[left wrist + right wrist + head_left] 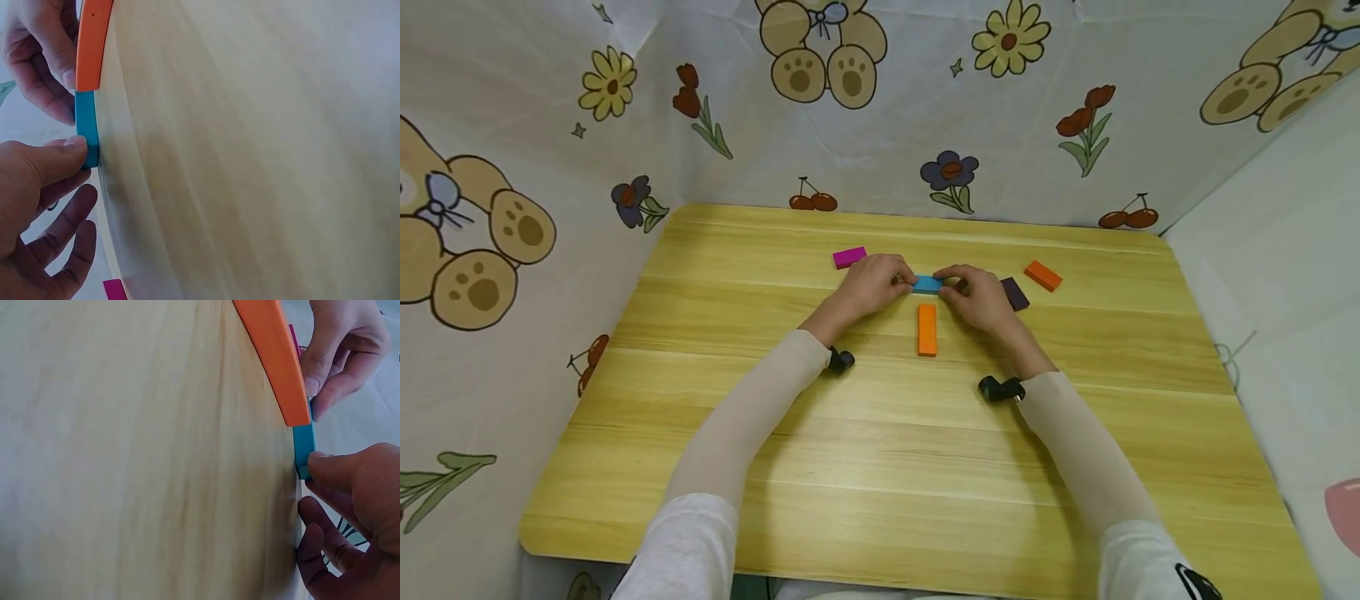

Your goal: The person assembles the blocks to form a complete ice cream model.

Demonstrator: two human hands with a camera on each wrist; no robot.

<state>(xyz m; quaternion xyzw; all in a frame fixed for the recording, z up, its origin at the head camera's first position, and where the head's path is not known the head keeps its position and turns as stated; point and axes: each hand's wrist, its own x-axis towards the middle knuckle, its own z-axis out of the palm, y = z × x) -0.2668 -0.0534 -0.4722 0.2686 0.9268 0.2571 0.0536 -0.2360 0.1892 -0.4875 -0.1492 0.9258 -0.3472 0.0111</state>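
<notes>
Pale sleeves (745, 408) stretch over the desk (910, 475) to the left hand (874, 284) and right hand (979, 298), whose fingers pinch opposite ends of a blue block (927, 285). It sits crosswise just beyond an orange block (927, 330), between a magenta block (847, 257) and a dark block (1017, 294).

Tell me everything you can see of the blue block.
The blue block is a plain, slim bar with flat faces; its material is unclear. It runs left to right, seemingly resting on the table, just beyond and apart from an orange block. The left hand pinches its left end, the right hand its right.
</notes>
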